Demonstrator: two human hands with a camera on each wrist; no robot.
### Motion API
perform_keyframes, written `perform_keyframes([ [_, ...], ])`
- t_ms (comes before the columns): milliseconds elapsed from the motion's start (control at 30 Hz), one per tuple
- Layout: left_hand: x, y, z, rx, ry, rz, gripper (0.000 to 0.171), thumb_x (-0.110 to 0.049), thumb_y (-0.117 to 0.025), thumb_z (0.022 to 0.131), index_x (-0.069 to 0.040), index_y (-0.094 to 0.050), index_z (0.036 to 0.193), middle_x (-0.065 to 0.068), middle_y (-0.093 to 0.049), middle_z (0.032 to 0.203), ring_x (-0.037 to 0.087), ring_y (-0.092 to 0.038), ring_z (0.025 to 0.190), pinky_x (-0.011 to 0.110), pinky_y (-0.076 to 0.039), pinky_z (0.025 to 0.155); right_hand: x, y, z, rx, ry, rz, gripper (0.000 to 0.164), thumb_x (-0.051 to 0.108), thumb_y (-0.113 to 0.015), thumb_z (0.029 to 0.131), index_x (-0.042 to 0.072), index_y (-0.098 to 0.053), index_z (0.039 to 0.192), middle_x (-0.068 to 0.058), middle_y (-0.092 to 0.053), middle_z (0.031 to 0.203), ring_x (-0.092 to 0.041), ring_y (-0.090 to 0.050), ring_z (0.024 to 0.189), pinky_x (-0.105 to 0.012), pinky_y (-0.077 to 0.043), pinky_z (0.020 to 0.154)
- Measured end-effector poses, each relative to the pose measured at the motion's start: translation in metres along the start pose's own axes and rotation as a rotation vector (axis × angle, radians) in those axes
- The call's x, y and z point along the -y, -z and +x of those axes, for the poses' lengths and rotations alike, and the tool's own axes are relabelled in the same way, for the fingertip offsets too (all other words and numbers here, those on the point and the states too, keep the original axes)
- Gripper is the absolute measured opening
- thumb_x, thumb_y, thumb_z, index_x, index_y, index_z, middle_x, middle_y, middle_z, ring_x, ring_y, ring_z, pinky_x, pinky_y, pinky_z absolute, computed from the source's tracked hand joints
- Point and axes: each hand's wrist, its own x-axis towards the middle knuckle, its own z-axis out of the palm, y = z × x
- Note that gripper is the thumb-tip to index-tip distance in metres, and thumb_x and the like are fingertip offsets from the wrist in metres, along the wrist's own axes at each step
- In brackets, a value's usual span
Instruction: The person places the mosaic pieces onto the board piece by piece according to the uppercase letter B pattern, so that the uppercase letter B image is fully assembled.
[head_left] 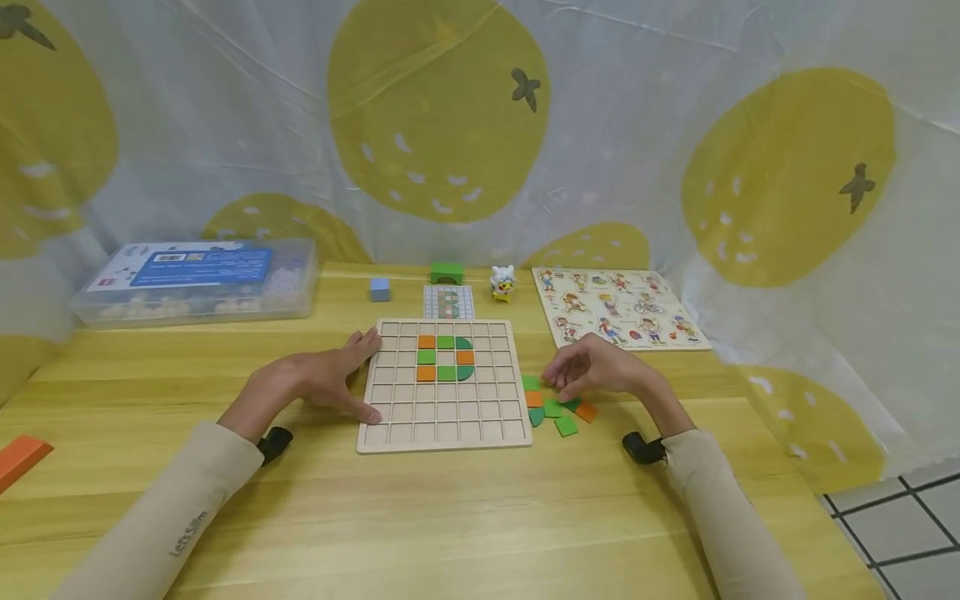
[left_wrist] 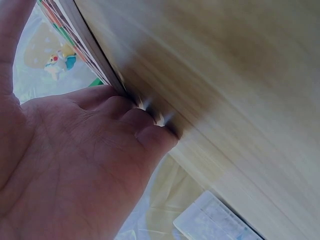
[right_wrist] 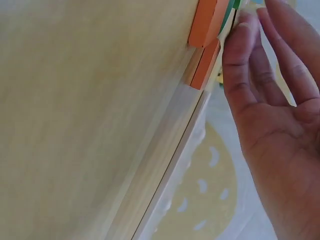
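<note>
A wooden grid board (head_left: 446,421) lies in the middle of the table in the head view. A ring of orange, green and dark green rounded tiles (head_left: 446,342) sits in its upper cells, around one bare cell. My left hand (head_left: 318,377) spreads along the board's left edge, its thumb over the lower left corner. In the left wrist view the fingers (left_wrist: 155,137) rest at the table surface beside the board. My right hand (head_left: 600,367) is over a small pile of loose tiles (head_left: 553,408) right of the board, fingers loosely bent, no tile visible between them.
Behind the board lie a pattern card (head_left: 448,302), a green block (head_left: 447,272), a blue cube (head_left: 380,289) and a small figurine (head_left: 502,283). A picture puzzle board (head_left: 618,307) is at back right, a clear plastic case (head_left: 195,283) at back left. An orange block (head_left: 22,458) sits far left.
</note>
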Motion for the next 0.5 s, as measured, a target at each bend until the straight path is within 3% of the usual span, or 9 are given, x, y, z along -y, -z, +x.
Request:
perform_keyframes([
  [133, -0.001, 0.001, 0.0, 0.004, -0.003, -0.009, 0.134, -0.052, -0.09, 0.087, 0.003, -0.001, 0.171, 0.024, 0.012, 0.178, 0.048, 0.01, 0.164, 0.07, -0.013, 0.127, -0.001, -0.001, 0.002, 0.001, 0.022, -0.007, 0.031, -0.013, -0.084, 0.085, -0.015, -0.076, 0.115, -0.028, -0.077, 0.105, -0.017, -0.071, 0.086, -0.025, -0.06, 0.078],
  [267, -0.001, 0.001, -0.002, 0.003, 0.001, -0.009, 0.134, -0.051, -0.09, 0.087, 0.003, -0.001, 0.171, 0.025, 0.012, 0.178, 0.049, 0.009, 0.164, 0.07, -0.014, 0.127, 0.002, -0.009, 0.014, -0.056, 0.034, -0.095, 0.028, -0.007, -0.085, 0.088, -0.01, -0.079, 0.115, -0.019, -0.079, 0.099, -0.019, -0.071, 0.086, -0.026, -0.06, 0.078],
  [500, -0.001, 0.001, -0.002, 0.001, -0.006, -0.011, 0.135, -0.051, -0.09, 0.086, 0.004, -0.001, 0.171, 0.026, 0.011, 0.178, 0.049, 0.009, 0.164, 0.069, -0.013, 0.127, 0.01, -0.021, 0.027, -0.131, -0.07, -0.169, 0.017, -0.003, -0.088, 0.087, -0.003, -0.082, 0.103, -0.011, -0.076, 0.091, -0.019, -0.067, 0.079, -0.027, -0.057, 0.072],
])
